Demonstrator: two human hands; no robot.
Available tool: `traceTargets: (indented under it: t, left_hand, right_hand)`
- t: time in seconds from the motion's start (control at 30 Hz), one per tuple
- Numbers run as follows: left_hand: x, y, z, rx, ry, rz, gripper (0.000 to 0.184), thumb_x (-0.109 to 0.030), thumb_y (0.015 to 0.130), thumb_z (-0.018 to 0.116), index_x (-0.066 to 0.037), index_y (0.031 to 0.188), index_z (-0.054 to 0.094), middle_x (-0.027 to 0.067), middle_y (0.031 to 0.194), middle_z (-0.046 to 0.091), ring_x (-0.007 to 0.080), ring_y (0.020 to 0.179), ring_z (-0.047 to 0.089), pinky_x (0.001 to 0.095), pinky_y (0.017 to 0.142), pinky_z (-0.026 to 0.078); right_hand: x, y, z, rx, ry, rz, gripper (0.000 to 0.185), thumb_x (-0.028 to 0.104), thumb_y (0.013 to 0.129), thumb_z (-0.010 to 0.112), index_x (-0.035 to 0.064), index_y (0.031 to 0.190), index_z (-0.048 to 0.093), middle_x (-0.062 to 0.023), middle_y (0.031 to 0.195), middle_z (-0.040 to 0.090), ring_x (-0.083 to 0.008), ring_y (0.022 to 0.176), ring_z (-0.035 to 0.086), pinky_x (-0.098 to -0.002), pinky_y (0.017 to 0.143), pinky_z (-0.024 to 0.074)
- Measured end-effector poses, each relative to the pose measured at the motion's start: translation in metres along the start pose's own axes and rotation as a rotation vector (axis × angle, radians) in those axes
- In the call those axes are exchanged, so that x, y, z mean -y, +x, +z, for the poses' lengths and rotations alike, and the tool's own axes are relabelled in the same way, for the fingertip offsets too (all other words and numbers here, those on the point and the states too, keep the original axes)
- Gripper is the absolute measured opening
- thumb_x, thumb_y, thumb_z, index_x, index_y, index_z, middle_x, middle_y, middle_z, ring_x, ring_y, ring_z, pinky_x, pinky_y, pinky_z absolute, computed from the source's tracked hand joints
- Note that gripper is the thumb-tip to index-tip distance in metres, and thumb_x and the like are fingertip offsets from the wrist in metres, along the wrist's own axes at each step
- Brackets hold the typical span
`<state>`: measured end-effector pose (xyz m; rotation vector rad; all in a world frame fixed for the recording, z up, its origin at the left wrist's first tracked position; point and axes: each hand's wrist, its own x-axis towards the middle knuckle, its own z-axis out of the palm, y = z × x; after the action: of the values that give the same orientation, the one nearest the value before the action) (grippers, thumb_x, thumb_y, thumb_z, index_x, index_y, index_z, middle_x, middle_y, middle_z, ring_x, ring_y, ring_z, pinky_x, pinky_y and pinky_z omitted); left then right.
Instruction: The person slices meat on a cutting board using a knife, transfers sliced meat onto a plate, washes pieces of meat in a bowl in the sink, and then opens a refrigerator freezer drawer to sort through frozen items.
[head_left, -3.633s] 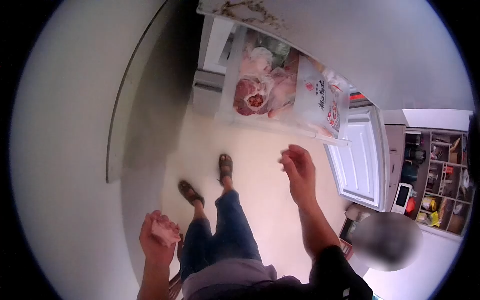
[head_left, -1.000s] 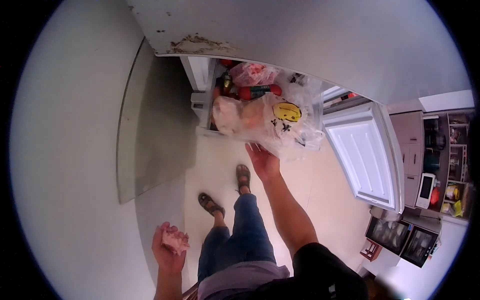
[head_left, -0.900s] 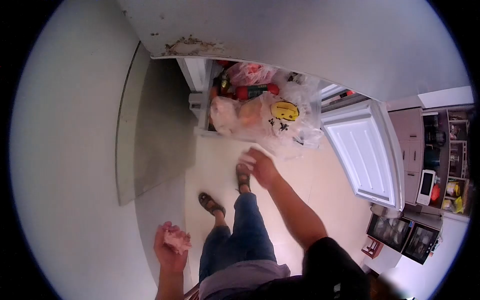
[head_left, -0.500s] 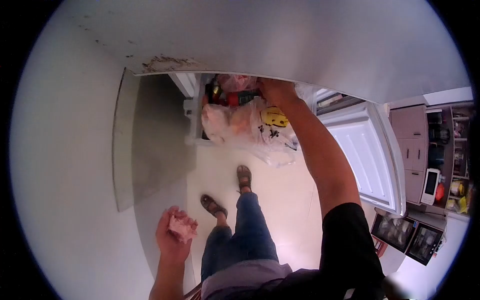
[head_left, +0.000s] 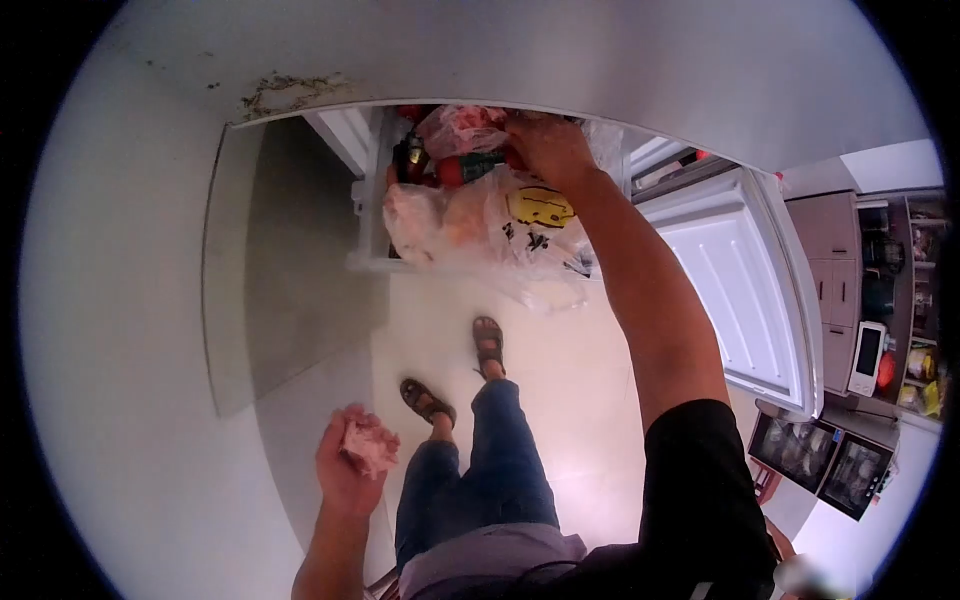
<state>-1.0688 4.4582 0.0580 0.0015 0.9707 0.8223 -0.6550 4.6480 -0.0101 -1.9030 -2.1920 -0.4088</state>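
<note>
A chunk of pink meat [head_left: 371, 447], perhaps in thin wrapping, rests in my left hand [head_left: 345, 465], whose fingers curl around it at the lower left. My right hand [head_left: 550, 145] reaches into the pulled-out freezer drawer [head_left: 375, 262] at the top. Its fingers point down beside a clear plastic bag of pink-red contents [head_left: 463, 128] and are mostly hidden, so their grip does not show. Below that hand lie a red and green package [head_left: 470, 167], a plastic bag with a yellow print [head_left: 540, 207] and a whitish bag of pale pink contents [head_left: 415, 220].
A white inner freezer door [head_left: 735, 285] swings out at the right. The broad grey-white door panel [head_left: 500, 55] spans the top, over the drawer. Shelves with jars and a white device [head_left: 866, 357] stand at far right. My sandalled feet [head_left: 488, 343] are on the pale floor.
The view has shifted, so the drawer sits higher and more of its far contents shows. My left hand still holds the meat; my right hand stays in the drawer.
</note>
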Motion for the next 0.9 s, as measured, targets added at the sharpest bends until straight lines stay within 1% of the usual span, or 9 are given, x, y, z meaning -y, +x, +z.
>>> traceTargets:
  t: [0.2,0.3,0.37,0.5,0.57,0.67,0.73,0.8,0.9]
  left_hand:
    - [-0.003,-0.009,-0.010,-0.072,0.008,-0.028,0.028,-0.033,0.096,0.048,-0.009,0.102,0.059,0.0063,0.084,0.061,0.0250,0.074,0.059,0.0415,0.073,0.048]
    - [-0.003,-0.008,-0.027,-0.051,0.007,-0.025,0.027,-0.033,0.095,0.049,-0.009,0.102,0.059,0.0062,0.083,0.061,0.0244,0.072,0.058,0.0409,0.071,0.047]
    - [-0.002,-0.008,-0.033,-0.082,-0.017,-0.026,0.026,-0.032,0.095,0.049,-0.009,0.101,0.059,0.0062,0.083,0.060,0.0239,0.071,0.056,0.0397,0.069,0.047]
    - [-0.007,-0.010,-0.036,-0.036,-0.043,-0.056,0.025,-0.030,0.095,0.049,-0.008,0.101,0.059,0.0066,0.084,0.059,0.0242,0.072,0.056,0.0397,0.069,0.047]
    - [-0.013,-0.005,-0.013,0.018,0.026,-0.074,0.025,-0.031,0.096,0.048,-0.008,0.099,0.058,0.0061,0.082,0.061,0.0200,0.073,0.059,0.0375,0.070,0.050]
    - [-0.026,0.038,0.027,0.171,0.113,-0.060,0.025,-0.031,0.097,0.047,-0.008,0.099,0.058,0.0072,0.086,0.062,0.0201,0.078,0.059,0.0367,0.070,0.050]
    - [-0.033,0.070,0.084,0.121,0.140,-0.060,0.026,-0.031,0.098,0.047,-0.007,0.100,0.057,0.0078,0.088,0.062,0.0209,0.080,0.060,0.0367,0.071,0.050]
    - [-0.036,0.104,0.138,0.332,0.191,-0.009,0.022,-0.027,0.096,0.049,-0.007,0.103,0.056,0.0090,0.093,0.062,0.0228,0.082,0.061,0.0345,0.071,0.051]
    - [-0.032,0.142,0.202,0.419,0.294,-0.004,0.022,-0.025,0.096,0.051,-0.006,0.105,0.056,0.0089,0.094,0.062,0.0219,0.083,0.061,0.0341,0.071,0.051]
  right_hand:
    - [0.008,-0.013,-0.009,0.017,0.163,0.050,0.016,0.019,0.088,0.056,0.0084,0.100,0.060,-0.0111,0.102,0.062,-0.0307,0.095,0.061,-0.0412,0.078,0.0513]
    - [0.020,-0.019,-0.020,0.035,0.311,0.098,0.014,0.016,0.087,0.058,0.0063,0.097,0.059,-0.0148,0.099,0.061,-0.0334,0.093,0.060,-0.0425,0.078,0.0503]
    - [0.028,-0.021,-0.033,0.218,0.414,0.272,0.012,0.013,0.086,0.057,0.0040,0.094,0.057,-0.0174,0.097,0.060,-0.0353,0.093,0.059,-0.0445,0.078,0.0486]
    - [0.046,-0.044,-0.045,-0.016,0.490,0.083,0.010,0.011,0.086,0.055,0.0021,0.091,0.056,-0.0193,0.093,0.059,-0.0381,0.092,0.058,-0.0465,0.078,0.0473]
    - [0.065,-0.056,-0.052,0.096,0.394,0.081,0.009,0.009,0.084,0.053,0.0016,0.088,0.057,-0.0188,0.091,0.060,-0.0378,0.088,0.057,-0.0468,0.078,0.0466]
    - [0.089,-0.068,-0.062,0.091,0.227,-0.030,0.009,0.008,0.080,0.055,0.0021,0.086,0.058,-0.0175,0.090,0.061,-0.0347,0.084,0.057,-0.0450,0.076,0.0465]
    - [0.106,-0.082,-0.051,0.068,0.243,0.058,0.009,0.008,0.078,0.056,0.0031,0.084,0.059,-0.0151,0.090,0.061,-0.0311,0.082,0.057,-0.0427,0.077,0.0460]
    - [0.124,-0.090,-0.055,-0.053,0.323,0.189,0.011,0.007,0.078,0.055,0.0027,0.087,0.059,-0.0138,0.089,0.061,-0.0311,0.082,0.056,-0.0417,0.076,0.0459]
    - [0.133,-0.091,-0.059,-0.116,0.376,0.228,0.019,0.010,0.078,0.052,0.0032,0.093,0.062,-0.0123,0.093,0.062,-0.0290,0.087,0.056,-0.0407,0.078,0.0438]
